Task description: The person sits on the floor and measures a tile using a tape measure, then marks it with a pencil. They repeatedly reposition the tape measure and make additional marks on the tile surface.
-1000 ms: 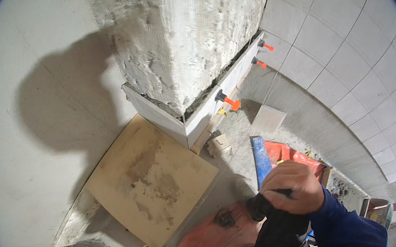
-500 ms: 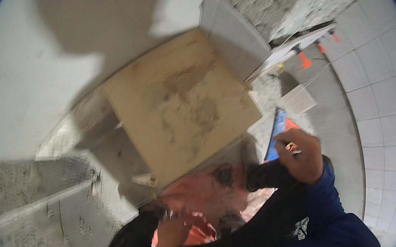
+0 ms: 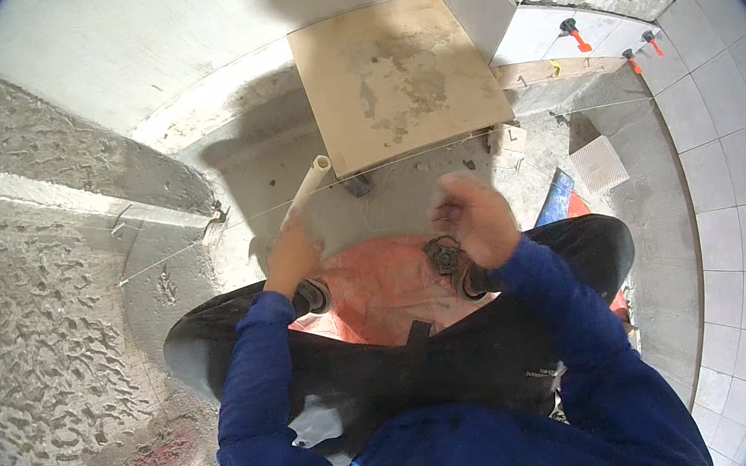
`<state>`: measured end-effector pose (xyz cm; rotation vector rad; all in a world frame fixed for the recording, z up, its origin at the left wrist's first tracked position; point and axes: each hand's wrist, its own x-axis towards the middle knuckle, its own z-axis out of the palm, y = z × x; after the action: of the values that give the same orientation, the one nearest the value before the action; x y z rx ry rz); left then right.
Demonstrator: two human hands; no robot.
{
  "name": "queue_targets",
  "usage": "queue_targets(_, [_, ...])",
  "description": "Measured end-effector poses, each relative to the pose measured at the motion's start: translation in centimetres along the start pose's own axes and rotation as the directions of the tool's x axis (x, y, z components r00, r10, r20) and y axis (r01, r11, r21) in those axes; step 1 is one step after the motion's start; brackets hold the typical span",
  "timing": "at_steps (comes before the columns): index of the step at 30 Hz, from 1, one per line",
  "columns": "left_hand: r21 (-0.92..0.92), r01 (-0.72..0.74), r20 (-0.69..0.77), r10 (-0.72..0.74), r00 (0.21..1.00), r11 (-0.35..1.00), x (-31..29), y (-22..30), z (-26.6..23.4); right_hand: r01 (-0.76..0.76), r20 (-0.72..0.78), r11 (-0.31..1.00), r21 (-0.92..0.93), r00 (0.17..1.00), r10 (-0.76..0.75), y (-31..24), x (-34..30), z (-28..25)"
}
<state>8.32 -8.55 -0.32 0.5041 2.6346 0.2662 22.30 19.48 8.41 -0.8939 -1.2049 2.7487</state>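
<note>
My left hand [image 3: 292, 255] is over my left foot, at the near end of a short off-white plastic pipe [image 3: 308, 185]. Blur hides its fingers, so whether it grips or only overlaps the pipe is unclear. My right hand [image 3: 482, 221] hovers above my right shoe, apart from the tan board, and its fingers are smeared by motion. Nothing can be made out in it. Ahead of both hands lies a square tan board [image 3: 400, 79] with damp stains. A red sheet [image 3: 374, 280] is spread between my feet.
A thin string [image 3: 401, 161] crosses in front of the board. Beside my right knee is a blue and orange packet [image 3: 556, 199], with a ribbed white tile piece [image 3: 599, 163] beyond. Orange-tipped tile clips [image 3: 575, 37] stick out at the far right. A grey tile [image 3: 477, 2] leans behind the board.
The view has turned, and the board appears farther off. My left hand has come up from my lap to the pipe. My right hand has moved left, away from the blue and orange packet.
</note>
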Motion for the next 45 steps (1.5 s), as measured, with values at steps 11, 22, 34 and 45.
queue_targets(11, [-0.452,-0.107,-0.354,-0.068,0.933,0.886,4.8,-1.7,1.4,-0.022,0.266,0.996,0.088,0.964,-0.002,7.1,6.6,2.7])
queue_targets(22, [-0.452,-0.201,-0.345,0.037,0.938,0.869,7.3,-1.2,3.0,-0.003,0.085,0.922,0.387,0.996,-0.033,7.5,9.0,5.0])
queue_targets(34, [-0.339,0.054,0.226,0.025,0.974,0.939,-3.6,1.5,-10.6,0.121,-0.244,0.948,0.295,0.969,-0.048,5.5,9.0,5.6])
queue_targets(45, [-0.214,-0.193,-0.312,0.120,0.942,0.958,4.4,5.4,-11.3,0.088,-0.249,0.892,0.443,0.968,0.028,4.0,9.7,4.7])
